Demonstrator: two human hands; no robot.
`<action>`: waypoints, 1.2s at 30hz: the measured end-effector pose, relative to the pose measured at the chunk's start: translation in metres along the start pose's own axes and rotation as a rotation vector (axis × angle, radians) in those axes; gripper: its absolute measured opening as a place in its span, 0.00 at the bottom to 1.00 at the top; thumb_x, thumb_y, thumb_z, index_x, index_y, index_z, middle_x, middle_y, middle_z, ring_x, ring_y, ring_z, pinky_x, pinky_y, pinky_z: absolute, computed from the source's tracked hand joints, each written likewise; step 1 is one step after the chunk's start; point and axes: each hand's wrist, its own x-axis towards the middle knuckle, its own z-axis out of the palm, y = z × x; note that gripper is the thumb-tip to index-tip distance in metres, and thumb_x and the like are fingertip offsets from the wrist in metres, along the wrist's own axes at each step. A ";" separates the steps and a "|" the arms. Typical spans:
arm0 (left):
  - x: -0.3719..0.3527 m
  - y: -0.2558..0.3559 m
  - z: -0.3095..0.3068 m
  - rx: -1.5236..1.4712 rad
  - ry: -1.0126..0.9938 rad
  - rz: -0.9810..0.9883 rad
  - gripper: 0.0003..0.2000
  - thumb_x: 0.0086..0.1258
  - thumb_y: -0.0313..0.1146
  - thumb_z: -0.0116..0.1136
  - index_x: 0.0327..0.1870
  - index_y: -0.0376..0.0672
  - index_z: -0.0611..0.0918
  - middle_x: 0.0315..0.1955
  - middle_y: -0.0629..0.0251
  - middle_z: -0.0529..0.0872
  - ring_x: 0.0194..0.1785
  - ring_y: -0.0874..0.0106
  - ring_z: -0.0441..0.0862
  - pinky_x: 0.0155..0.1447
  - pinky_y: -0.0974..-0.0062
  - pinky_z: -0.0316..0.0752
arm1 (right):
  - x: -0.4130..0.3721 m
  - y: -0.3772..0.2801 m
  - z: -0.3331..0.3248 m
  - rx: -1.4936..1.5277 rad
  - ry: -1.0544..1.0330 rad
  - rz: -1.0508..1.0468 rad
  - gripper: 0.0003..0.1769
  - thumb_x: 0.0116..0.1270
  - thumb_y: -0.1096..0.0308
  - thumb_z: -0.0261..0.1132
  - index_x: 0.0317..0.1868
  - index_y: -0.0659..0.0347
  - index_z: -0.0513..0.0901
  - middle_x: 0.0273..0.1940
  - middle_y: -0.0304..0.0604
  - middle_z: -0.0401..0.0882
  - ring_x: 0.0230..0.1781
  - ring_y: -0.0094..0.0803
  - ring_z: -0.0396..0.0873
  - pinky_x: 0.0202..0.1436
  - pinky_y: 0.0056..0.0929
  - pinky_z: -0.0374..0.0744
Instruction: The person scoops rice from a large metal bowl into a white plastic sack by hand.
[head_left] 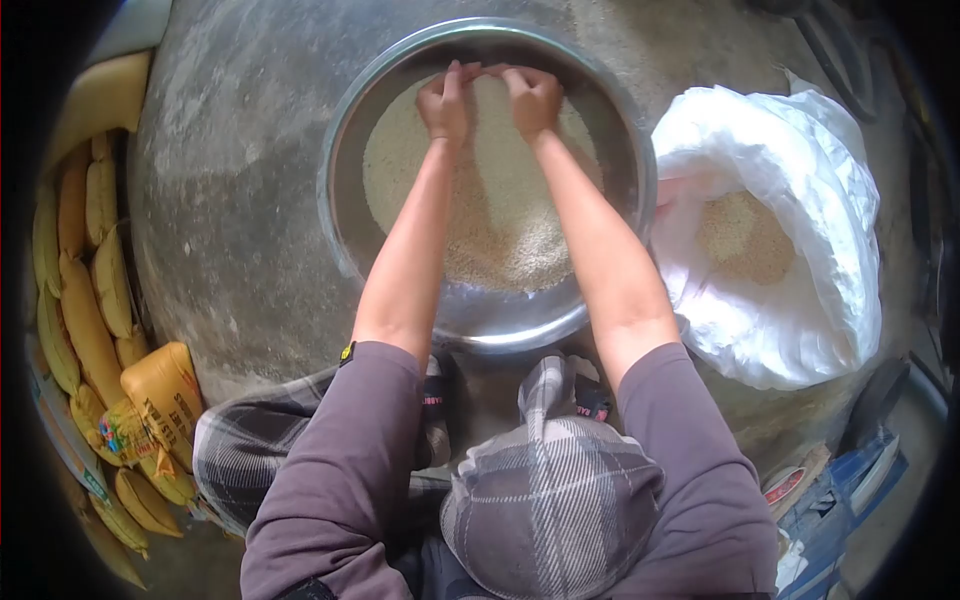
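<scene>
A wide metal basin (pixel 345 215) on the floor holds pale grain (pixel 400 165), which slopes lower toward the near side. Both hands are inside the basin, at the far edge of the grain, just short of the rim. My left hand (pixel 443 105) is closed with its fingers curled inward. Close to its right, my right hand (pixel 533 98) is curled the same way, the fingertips of both nearly meeting. Whatever lies in the fingers is hidden, and the tips look slightly blurred.
To the right of the basin stands an open white sack (pixel 840 230) with browner grain (pixel 745 235) inside. Filled yellow sacks (pixel 90 290) and a yellow jerrycan (pixel 160 395) line the left. Blue packaging (pixel 845 510) lies at lower right. The floor (pixel 230 170) is concrete.
</scene>
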 end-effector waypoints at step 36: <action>-0.191 0.072 0.055 -1.098 0.043 -0.476 0.19 0.76 0.46 0.37 0.45 0.41 0.76 0.43 0.58 0.81 0.48 0.63 0.80 0.56 0.63 0.76 | -0.147 -0.055 -0.070 1.000 0.260 0.387 0.20 0.66 0.64 0.51 0.41 0.72 0.84 0.39 0.48 0.83 0.37 0.30 0.81 0.45 0.25 0.78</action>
